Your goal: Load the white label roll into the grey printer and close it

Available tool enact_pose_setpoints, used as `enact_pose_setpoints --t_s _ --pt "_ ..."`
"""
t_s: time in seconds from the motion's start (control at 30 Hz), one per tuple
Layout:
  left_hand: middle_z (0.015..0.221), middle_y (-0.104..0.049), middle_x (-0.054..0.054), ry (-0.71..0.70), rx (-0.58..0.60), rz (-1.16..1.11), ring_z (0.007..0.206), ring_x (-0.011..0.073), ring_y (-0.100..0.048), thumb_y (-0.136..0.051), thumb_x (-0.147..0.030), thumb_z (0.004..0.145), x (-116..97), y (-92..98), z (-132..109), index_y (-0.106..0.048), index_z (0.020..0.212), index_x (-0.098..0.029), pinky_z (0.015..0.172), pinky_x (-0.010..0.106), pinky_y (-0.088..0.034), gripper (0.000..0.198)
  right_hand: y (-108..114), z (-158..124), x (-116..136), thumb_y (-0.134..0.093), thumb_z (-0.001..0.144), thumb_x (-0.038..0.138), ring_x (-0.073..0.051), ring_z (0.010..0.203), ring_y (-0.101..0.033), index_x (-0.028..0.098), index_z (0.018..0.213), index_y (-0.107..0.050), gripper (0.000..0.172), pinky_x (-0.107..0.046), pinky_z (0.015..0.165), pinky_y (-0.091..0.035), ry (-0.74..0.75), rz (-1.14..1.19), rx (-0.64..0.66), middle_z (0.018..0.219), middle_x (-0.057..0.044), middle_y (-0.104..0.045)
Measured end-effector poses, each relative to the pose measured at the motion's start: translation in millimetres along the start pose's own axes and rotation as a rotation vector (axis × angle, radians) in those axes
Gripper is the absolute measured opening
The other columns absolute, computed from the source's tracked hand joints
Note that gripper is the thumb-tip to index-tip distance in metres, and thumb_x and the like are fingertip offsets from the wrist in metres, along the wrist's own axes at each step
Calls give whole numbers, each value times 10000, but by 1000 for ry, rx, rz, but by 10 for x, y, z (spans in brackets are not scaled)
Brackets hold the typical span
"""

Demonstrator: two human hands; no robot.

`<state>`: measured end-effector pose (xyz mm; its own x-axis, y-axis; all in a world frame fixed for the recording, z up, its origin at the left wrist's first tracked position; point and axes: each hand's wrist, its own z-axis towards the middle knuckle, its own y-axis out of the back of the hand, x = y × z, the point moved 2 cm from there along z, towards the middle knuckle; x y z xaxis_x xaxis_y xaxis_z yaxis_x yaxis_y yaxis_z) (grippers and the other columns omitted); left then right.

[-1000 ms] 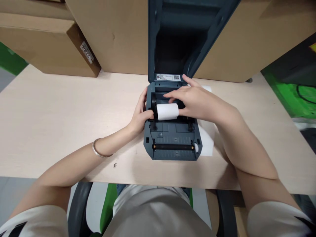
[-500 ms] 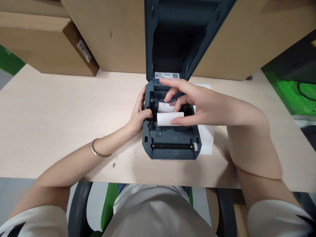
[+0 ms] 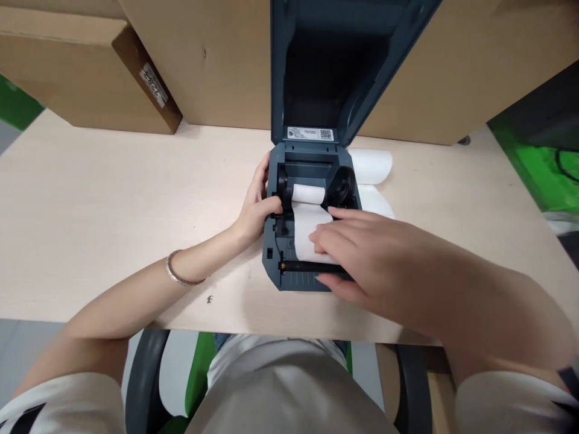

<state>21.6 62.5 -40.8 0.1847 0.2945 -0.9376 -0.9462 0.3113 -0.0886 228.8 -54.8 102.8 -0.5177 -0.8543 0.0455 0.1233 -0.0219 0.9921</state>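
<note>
A dark blue-grey label printer [image 3: 274, 274] stands on the table with its lid [image 3: 279, 72] raised. Inside it, a small white paper roll [image 3: 309, 193] sits between two black holders, and a strip of white paper [image 3: 304, 232] runs from it toward the black platen roller [image 3: 301, 266] at the front. My left hand [image 3: 256, 208] grips the printer's left side, thumb over the rim. On the strip are the curled fingers of my right hand [image 3: 362, 253], with the thumb lower, near the roller. That hand hides the strip's right end and the printer's front right corner.
Loose white paper [image 3: 373, 166] lies curled on the table [image 3: 113, 199] beside the printer's right side. Behind stand a large cardboard box [image 3: 221, 72] and a smaller one [image 3: 63, 72] at left. A chair armrest [image 3: 145, 380] is below the table's front edge.
My right hand has moved down toward the printer's front, drawing the paper from the roll out flat to the roller. My left hand keeps its grip on the printer.
</note>
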Motion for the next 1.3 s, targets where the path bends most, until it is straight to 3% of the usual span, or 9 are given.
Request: enact_pose_setpoints --t_s 0.13,0.33,0.5,0.77,0.87,0.97,1.3 --pt "1646 -522 -47 8 -8 -33 1651 370 -285 -825 -333 677 4 -12 -2 -538 1503 -369 1372 480 -319 875 70 -50 248 -556 910 64 -190 718 -658 151 865 -740 208 -409 1088 -589 47 -171 63 837 -48 -683" --pt "1611 -546 -29 47 -3 -57 1614 380 -348 -822 -333 713 -104 -76 -29 -528 1507 -376 1351 496 -347 847 215 -108 481 -413 770 -67 -222 717 -744 101 937 -836 486 -347 858 -658 59 -255 8 917 -128 -803" --pt "1619 -528 -7 69 -16 -21 1630 396 -309 -841 -330 687 -155 -75 -22 -515 1499 -349 1373 504 -308 876 206 -123 515 -400 813 -38 -251 876 -812 66 1083 -840 526 -338 915 -670 68 -280 9 1029 -150 -827" --pt "1645 -483 -13 116 6 7 1643 390 -272 -856 -318 652 -149 -57 -5 -462 1511 -365 1369 500 -323 947 200 -146 526 -376 847 -25 -279 925 -819 84 1053 -834 514 -364 876 -694 47 -291 16 1102 -173 -818" --pt "1639 -479 -9 134 14 6 1638 382 -284 -850 -309 652 -143 -62 -1 -439 1517 -366 1364 494 -328 959 170 -214 538 -361 875 25 -352 1151 -781 35 1174 -797 529 -419 992 -676 47 -327 10 1296 -250 -748" --pt "1642 -473 -10 139 18 1 1639 380 -275 -842 -299 658 -142 -64 4 -427 1517 -370 1365 500 -318 957 101 -256 552 -407 871 88 -424 1337 -678 -28 1307 -730 555 -493 1146 -596 85 -364 110 1404 -304 -676" --pt "1640 -470 -14 131 28 -17 1641 378 -268 -878 -296 652 -154 -52 9 -453 1498 -382 1375 495 -286 951 47 -222 540 -458 846 153 -464 1337 -665 -35 1455 -637 661 -539 1206 -535 166 -412 243 1382 -301 -687"
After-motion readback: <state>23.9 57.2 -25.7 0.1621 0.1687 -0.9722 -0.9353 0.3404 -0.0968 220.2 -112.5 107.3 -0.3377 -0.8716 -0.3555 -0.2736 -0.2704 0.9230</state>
